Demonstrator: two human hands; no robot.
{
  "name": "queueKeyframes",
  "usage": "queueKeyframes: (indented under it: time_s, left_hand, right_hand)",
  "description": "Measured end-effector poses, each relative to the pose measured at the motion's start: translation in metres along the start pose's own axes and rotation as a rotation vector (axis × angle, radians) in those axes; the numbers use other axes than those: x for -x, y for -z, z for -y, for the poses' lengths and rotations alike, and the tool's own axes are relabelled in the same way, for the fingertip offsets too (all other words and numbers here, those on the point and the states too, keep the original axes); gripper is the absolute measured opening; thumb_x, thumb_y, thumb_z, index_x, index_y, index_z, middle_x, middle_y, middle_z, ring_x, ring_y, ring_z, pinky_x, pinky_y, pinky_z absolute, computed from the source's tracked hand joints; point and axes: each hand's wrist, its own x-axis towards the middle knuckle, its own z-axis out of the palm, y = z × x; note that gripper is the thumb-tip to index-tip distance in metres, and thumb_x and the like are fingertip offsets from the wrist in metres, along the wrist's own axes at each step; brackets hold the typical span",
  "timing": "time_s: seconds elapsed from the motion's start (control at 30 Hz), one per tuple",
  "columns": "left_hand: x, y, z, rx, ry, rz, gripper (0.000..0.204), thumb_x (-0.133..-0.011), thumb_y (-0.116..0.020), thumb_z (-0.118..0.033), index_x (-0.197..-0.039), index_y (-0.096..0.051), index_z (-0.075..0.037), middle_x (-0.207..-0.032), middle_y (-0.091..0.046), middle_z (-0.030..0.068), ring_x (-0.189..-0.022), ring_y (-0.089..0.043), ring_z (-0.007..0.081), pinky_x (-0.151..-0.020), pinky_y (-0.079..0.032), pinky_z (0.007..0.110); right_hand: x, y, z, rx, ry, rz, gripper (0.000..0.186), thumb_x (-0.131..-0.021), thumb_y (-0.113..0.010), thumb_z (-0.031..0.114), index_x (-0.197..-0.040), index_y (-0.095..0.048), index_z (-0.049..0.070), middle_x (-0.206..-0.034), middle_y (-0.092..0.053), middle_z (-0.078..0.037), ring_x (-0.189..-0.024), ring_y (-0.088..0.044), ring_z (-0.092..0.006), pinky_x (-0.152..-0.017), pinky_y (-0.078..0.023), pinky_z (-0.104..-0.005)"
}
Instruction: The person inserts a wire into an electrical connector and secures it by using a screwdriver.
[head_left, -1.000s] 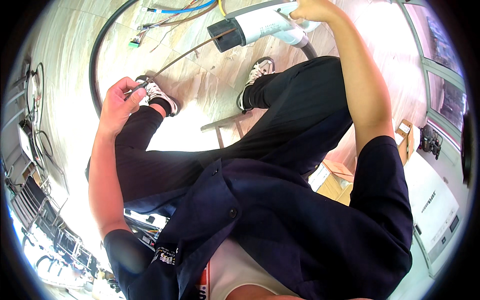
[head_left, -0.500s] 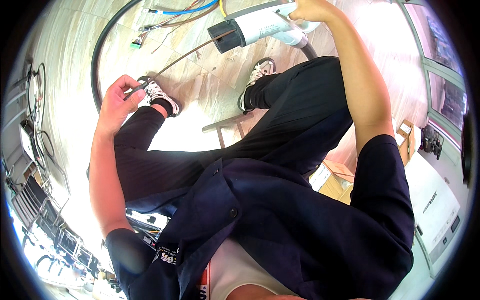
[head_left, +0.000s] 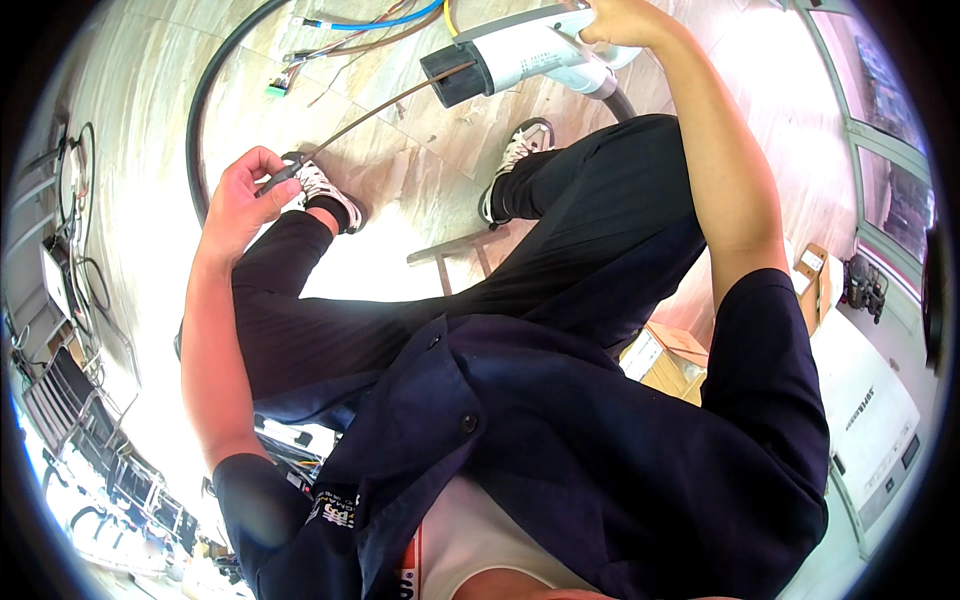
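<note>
My left hand (head_left: 240, 205) is closed, its thumb and fingers round the dark handle of a long, thin-shafted screwdriver (head_left: 372, 115). The brown shaft slants up to the right, and its tip reaches the black socket end of a white electric-vehicle charging connector (head_left: 520, 58). How deep the tip sits I cannot tell. At the upper edge my right hand (head_left: 615, 22) is closed round the connector's rear part, with some fingers hidden or cut off. The connector is tilted, held above the floor in front of my knees, and a thick dark cable (head_left: 618, 103) runs down from it.
On the tiled floor lie blue and brown wires (head_left: 378, 20) and a small green plug (head_left: 277, 90). A thick black cable (head_left: 192, 130) curves round at the left. Between my legs stands a stool-like frame (head_left: 455, 245). Cardboard boxes (head_left: 665, 365) and a white cabinet (head_left: 865, 425) are at the right.
The view has shifted very slightly. Both hands keep their grips, and the screwdriver tip stays at the connector's black end.
</note>
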Motion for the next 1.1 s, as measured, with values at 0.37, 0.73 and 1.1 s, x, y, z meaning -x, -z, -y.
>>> queueKeyframes:
  time_s: [0.37, 0.73, 1.1]
  left_hand:
    - [0.006, -0.02, -0.019, -0.005, 0.02, -0.067, 0.022, -0.092, -0.07, -0.022, -0.093, -0.058, -0.004, -0.075, -0.054, -0.0026, -0.056, -0.036, 0.0015, -0.05, -0.029, 0.019]
    - [-0.01, 0.01, 0.007, 0.007, 0.21, 0.057, 0.023, -0.094, -0.067, -0.025, -0.092, -0.055, -0.006, -0.074, -0.05, -0.005, -0.053, -0.032, 0.0008, -0.047, -0.023, 0.02]
    - [-0.004, 0.015, 0.003, -0.068, 0.042, 0.052, 0.022, -0.091, -0.069, -0.023, -0.095, -0.057, -0.005, -0.075, -0.05, -0.0044, -0.057, -0.033, 0.0009, -0.05, -0.025, 0.019]
  right_hand:
    - [-0.001, -0.003, -0.008, 0.046, 0.053, -0.008, 0.039, -0.06, -0.074, 0.01, -0.097, -0.068, 0.001, -0.087, -0.069, -0.02, -0.084, -0.068, -0.0312, -0.075, -0.052, -0.0377]
    - [-0.003, 0.0, 0.0, 0.081, 0.011, 0.022, 0.035, -0.062, -0.072, 0.011, -0.095, -0.067, 0.002, -0.086, -0.068, -0.02, -0.082, -0.068, -0.0322, -0.073, -0.052, -0.0391]
    - [-0.003, 0.001, 0.003, 0.082, 0.015, 0.035, 0.036, -0.062, -0.072, 0.012, -0.097, -0.067, 0.002, -0.087, -0.069, -0.021, -0.083, -0.068, -0.0334, -0.074, -0.052, -0.0396]
